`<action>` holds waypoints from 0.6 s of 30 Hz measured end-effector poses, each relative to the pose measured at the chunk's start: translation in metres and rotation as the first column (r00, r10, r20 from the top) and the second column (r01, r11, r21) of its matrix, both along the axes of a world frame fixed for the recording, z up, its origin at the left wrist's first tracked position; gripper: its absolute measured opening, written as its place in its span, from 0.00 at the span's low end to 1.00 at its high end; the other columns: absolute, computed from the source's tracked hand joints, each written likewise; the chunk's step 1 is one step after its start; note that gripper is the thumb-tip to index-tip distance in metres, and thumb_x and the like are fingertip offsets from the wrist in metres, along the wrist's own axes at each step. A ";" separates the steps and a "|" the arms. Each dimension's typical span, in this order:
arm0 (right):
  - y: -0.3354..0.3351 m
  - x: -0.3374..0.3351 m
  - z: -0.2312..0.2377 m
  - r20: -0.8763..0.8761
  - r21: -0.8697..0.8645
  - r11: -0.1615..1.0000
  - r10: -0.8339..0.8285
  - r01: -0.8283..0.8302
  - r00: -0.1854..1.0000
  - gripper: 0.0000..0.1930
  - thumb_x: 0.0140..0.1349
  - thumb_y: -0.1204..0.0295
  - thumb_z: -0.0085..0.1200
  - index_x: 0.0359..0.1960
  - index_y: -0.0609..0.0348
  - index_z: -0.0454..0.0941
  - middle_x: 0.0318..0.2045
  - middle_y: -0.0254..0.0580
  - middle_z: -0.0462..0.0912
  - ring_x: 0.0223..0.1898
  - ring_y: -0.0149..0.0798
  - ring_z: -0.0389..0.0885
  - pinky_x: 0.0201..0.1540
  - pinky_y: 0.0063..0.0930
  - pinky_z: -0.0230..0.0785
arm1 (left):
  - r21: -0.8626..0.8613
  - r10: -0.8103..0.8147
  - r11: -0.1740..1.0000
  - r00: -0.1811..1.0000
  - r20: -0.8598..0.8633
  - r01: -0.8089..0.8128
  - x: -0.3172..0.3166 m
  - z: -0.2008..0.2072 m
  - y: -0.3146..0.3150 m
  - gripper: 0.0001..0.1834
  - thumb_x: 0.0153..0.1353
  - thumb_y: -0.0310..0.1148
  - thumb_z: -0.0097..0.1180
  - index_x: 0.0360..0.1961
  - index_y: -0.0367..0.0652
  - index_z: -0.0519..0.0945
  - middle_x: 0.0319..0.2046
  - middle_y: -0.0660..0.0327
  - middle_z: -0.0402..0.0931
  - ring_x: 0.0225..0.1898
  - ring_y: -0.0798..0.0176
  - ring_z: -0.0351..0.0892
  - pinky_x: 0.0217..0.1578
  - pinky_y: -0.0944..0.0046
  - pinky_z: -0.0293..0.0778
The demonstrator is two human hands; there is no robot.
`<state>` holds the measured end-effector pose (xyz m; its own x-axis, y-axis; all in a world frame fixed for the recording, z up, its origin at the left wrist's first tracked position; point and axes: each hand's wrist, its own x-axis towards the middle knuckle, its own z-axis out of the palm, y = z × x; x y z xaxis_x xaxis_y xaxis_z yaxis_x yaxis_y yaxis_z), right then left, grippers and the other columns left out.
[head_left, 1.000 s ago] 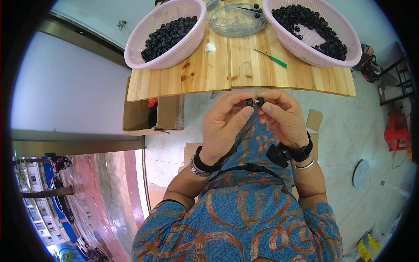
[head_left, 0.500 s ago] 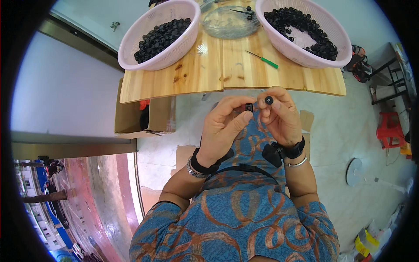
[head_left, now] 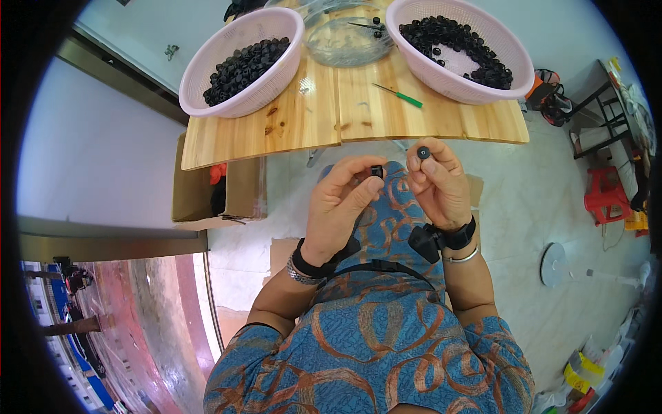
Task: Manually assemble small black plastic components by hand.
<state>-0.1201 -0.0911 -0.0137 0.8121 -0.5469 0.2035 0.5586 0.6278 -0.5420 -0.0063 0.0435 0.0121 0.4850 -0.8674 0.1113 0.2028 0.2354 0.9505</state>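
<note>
Head view: the left hand [head_left: 339,200] pinches a small black cylindrical plastic part [head_left: 376,170] between thumb and fingers, held above the lap just below the edge of the light wooden slatted table [head_left: 331,114]. The right hand [head_left: 438,183], close beside but apart from the left, grips a small black round cap [head_left: 423,152] at its fingertips. On the table stand a left pink perforated plastic basket [head_left: 238,58] and a right pink perforated plastic basket [head_left: 460,47], both holding black parts, a clear glass bowl [head_left: 345,38] between them, and a green-handled screwdriver [head_left: 398,96].
</note>
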 end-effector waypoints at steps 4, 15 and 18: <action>0.008 -0.004 0.007 -0.047 -0.110 0.992 -0.069 0.063 0.997 0.12 0.58 0.79 0.50 0.45 0.64 0.72 0.35 0.44 0.76 0.30 0.28 0.75 0.32 0.20 0.71 | -0.021 0.010 1.000 0.997 -0.081 -0.012 -0.003 0.006 0.003 0.14 0.59 0.25 0.52 0.47 0.37 0.73 0.38 0.66 0.70 0.37 0.75 0.68 0.38 0.76 0.67; 0.017 -0.008 0.022 -0.146 -0.314 0.941 -0.177 0.125 0.973 0.12 0.55 0.82 0.52 0.42 0.66 0.72 0.33 0.42 0.78 0.30 0.28 0.76 0.32 0.20 0.72 | -0.110 0.002 0.994 0.985 -0.173 -0.022 -0.005 0.009 0.006 0.17 0.57 0.24 0.54 0.49 0.37 0.71 0.39 0.61 0.74 0.36 0.73 0.72 0.38 0.75 0.69; 0.014 -0.005 0.020 -0.122 -0.303 0.944 -0.177 0.134 0.977 0.11 0.55 0.82 0.52 0.41 0.66 0.72 0.34 0.42 0.78 0.29 0.27 0.75 0.32 0.20 0.71 | -0.107 -0.015 0.994 0.985 -0.174 -0.004 -0.003 0.007 0.004 0.17 0.56 0.24 0.54 0.48 0.38 0.71 0.40 0.59 0.75 0.37 0.71 0.73 0.38 0.74 0.70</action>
<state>-0.1254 -0.0775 0.0067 0.7544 -0.6031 0.2592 0.5380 0.3417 -0.7706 -0.0098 0.0477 0.0188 0.5004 -0.8578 0.1173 0.3648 0.3318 0.8700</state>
